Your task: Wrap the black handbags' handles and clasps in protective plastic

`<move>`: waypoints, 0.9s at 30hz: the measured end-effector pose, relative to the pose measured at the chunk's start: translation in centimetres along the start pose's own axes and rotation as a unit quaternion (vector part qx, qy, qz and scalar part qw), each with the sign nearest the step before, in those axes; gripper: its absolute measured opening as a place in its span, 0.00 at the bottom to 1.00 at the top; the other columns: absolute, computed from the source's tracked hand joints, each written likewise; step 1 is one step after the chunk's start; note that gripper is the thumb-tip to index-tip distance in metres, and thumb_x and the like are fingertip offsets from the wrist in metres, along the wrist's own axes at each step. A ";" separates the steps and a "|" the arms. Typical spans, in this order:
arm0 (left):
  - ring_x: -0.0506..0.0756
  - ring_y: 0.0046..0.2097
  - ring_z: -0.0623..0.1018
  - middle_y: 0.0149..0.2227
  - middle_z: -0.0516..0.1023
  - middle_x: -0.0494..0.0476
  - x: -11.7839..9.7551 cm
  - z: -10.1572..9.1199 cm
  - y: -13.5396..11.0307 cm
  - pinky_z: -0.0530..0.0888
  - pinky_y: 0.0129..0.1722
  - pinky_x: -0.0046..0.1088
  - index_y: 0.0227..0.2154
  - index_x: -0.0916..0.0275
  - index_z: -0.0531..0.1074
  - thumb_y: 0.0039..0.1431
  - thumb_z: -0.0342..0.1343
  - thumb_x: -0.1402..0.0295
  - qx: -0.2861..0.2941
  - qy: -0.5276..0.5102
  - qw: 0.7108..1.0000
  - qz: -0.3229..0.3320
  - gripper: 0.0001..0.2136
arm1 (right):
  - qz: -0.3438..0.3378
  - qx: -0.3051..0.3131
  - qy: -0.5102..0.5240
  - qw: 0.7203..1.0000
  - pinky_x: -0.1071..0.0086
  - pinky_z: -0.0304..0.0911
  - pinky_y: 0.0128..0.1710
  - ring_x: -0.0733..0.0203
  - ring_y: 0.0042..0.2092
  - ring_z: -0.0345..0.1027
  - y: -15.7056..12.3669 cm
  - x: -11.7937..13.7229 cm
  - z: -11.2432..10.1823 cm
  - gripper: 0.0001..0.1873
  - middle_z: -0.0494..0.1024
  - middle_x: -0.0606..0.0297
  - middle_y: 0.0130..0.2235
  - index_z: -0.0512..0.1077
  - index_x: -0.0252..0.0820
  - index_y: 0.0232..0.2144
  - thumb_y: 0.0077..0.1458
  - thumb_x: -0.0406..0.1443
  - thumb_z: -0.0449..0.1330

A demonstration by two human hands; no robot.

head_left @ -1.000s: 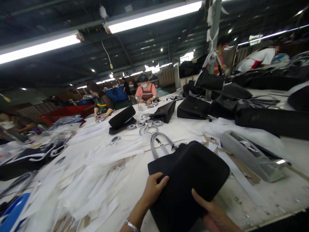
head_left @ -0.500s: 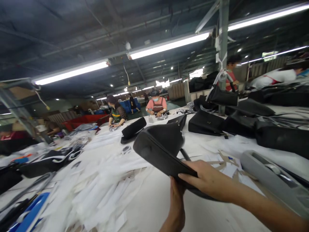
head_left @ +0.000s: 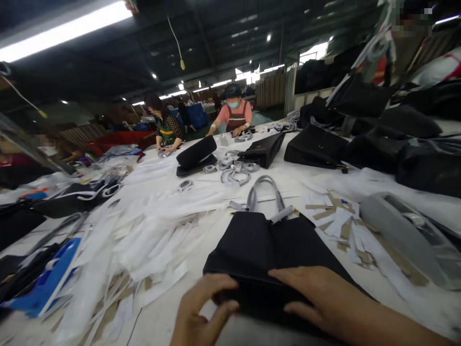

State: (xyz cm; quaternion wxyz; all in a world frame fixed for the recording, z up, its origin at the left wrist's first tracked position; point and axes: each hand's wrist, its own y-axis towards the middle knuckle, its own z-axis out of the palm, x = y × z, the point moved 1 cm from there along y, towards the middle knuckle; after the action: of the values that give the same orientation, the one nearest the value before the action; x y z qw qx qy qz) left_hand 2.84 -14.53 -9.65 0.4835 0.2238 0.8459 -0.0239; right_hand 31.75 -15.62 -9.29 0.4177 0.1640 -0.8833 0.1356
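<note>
A black handbag (head_left: 266,245) lies flat on the white table (head_left: 201,202) right in front of me, its grey wrapped handles (head_left: 264,192) pointing away. My right hand (head_left: 317,293) rests palm down on the bag's near edge, fingers stretched flat. My left hand (head_left: 201,307) is at the bag's near left corner, fingers curled around the edge.
White paper strips (head_left: 151,240) and cardboard scraps (head_left: 334,216) litter the table. A grey tape dispenser (head_left: 403,235) sits at the right. More black bags (head_left: 313,146) and grey handle loops (head_left: 234,173) lie farther back. Two seated people (head_left: 234,115) work at the far end. Blue packaging (head_left: 46,278) lies left.
The bag, which was lifted and turned in both hands, has come down flat on the table with its handles away from me. My right hand now lies on top of it.
</note>
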 end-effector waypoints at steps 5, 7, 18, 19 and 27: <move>0.63 0.56 0.76 0.53 0.78 0.57 2.7 -2.5 2.2 0.70 0.59 0.46 0.57 0.49 0.69 0.54 0.64 0.53 -0.003 0.175 0.981 0.088 0.27 | 0.102 -0.061 0.122 0.985 0.43 0.50 0.64 0.36 0.59 0.64 -3.8 -2.4 -1.7 0.29 0.75 0.65 0.55 0.78 0.60 0.47 0.39 0.43 0.72; 0.62 0.53 0.77 0.49 0.81 0.55 3.4 -2.6 2.6 0.70 0.59 0.46 0.52 0.49 0.73 0.55 0.63 0.52 0.028 0.192 0.976 0.100 0.23 | 0.154 -0.116 0.131 0.972 0.39 0.47 0.65 0.32 0.59 0.63 -5.3 -4.1 -2.1 0.30 0.76 0.63 0.54 0.80 0.58 0.44 0.32 0.44 0.75; 0.58 0.42 0.79 0.39 0.79 0.53 7.9 0.2 4.7 0.73 0.44 0.32 0.40 0.58 0.73 0.56 0.59 0.53 -0.020 0.121 0.991 -0.060 0.16 | 0.263 -0.294 0.013 0.919 0.54 0.68 0.45 0.40 0.45 0.73 -6.6 -12.1 2.5 0.32 0.81 0.56 0.42 0.73 0.47 0.42 0.45 0.62 0.59; 0.58 0.41 0.79 0.37 0.80 0.52 8.4 0.8 5.1 0.72 0.43 0.31 0.39 0.58 0.73 0.57 0.57 0.54 -0.016 0.127 0.988 -0.091 0.14 | 0.276 -0.293 0.006 0.915 0.53 0.67 0.45 0.41 0.44 0.74 -6.1 -12.2 2.6 0.32 0.81 0.57 0.41 0.72 0.47 0.41 0.47 0.63 0.57; 0.61 0.41 0.80 0.40 0.81 0.56 9.4 3.2 5.0 0.73 0.40 0.35 0.43 0.57 0.73 0.64 0.49 0.52 0.000 0.274 0.944 -0.185 0.16 | 0.287 -0.257 -0.041 0.922 0.52 0.64 0.43 0.42 0.40 0.74 -3.1 -12.6 1.6 0.28 0.79 0.59 0.35 0.72 0.48 0.34 0.53 0.62 0.49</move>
State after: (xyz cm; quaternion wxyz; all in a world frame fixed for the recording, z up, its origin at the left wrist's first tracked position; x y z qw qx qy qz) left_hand 3.38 -7.53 -18.31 0.2199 0.0615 0.9723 -0.0508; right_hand 39.39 -16.81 -19.87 0.3523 -0.2041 -0.9133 0.0117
